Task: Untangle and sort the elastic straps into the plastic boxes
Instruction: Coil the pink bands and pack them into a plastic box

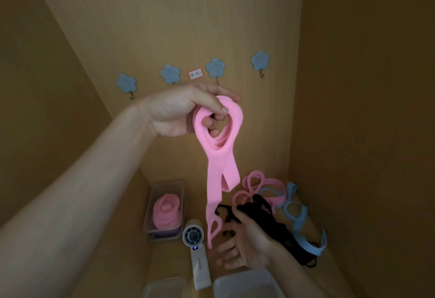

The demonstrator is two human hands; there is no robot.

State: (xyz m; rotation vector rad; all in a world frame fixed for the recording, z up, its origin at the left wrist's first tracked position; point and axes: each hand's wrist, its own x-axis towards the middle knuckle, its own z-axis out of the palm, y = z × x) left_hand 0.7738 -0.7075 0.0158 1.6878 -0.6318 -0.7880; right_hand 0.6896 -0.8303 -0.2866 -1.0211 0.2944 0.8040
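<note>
My left hand [181, 111] is raised in front of the back wall and pinches a looped pink elastic strap [217, 156], whose tails hang down toward the shelf. Below, my right hand [244, 243] is spread with relaxed fingers beside the strap's lower end and holds nothing. A tangle of pink [256, 187], blue [299, 217] and black straps [263, 215] lies on the shelf at the right. At the left, a clear plastic box [150, 203] holds a coiled pink strap [167, 210]. Two more clear boxes sit at the bottom edge, one on the left [162, 288] and one on the right [247, 283].
A white handheld fan [196, 250] lies between the boxes. Several blue flower-shaped hooks [215, 67] and a small label [195, 73] are stuck on the back wall. Wooden side walls close in on the left and right of the shelf.
</note>
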